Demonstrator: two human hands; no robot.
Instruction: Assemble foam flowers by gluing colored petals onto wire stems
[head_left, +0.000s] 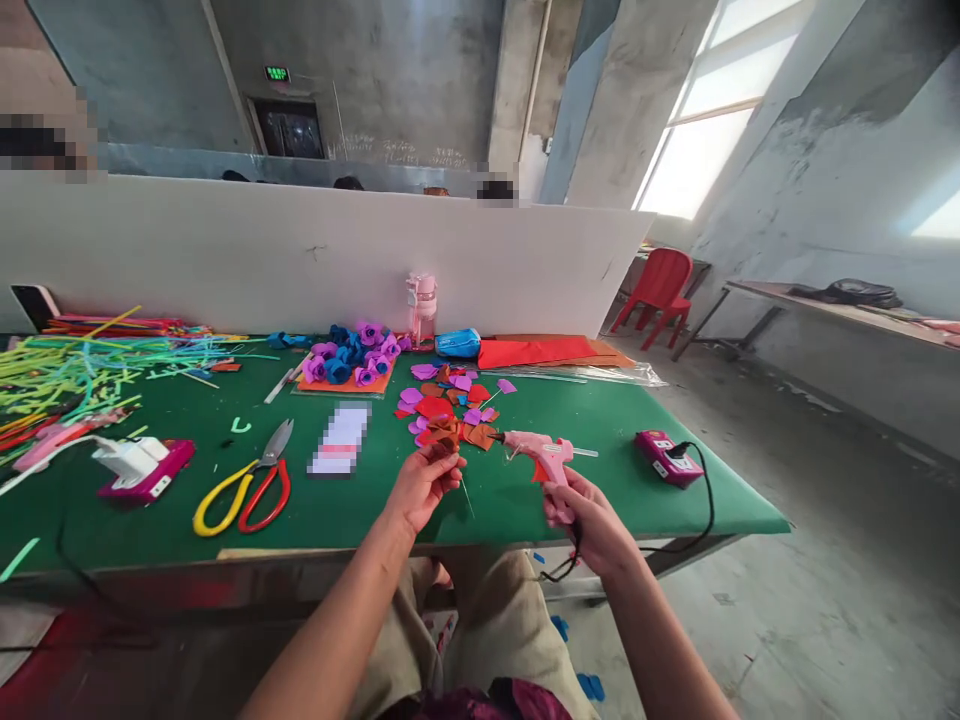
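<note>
A: Above the trousers, what do the grips do?
B: The left hand pinches an orange flower over the desk edge. The right hand is closed round the glue gun, nozzle toward it, seemingly to keep both close. Loose petals lie beyond.

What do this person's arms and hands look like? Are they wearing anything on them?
Both forearms are bare, with no sleeve in view. The left hand and right hand have no gloves. I see no watch or bracelet; rings are too small to rule out.
</note>
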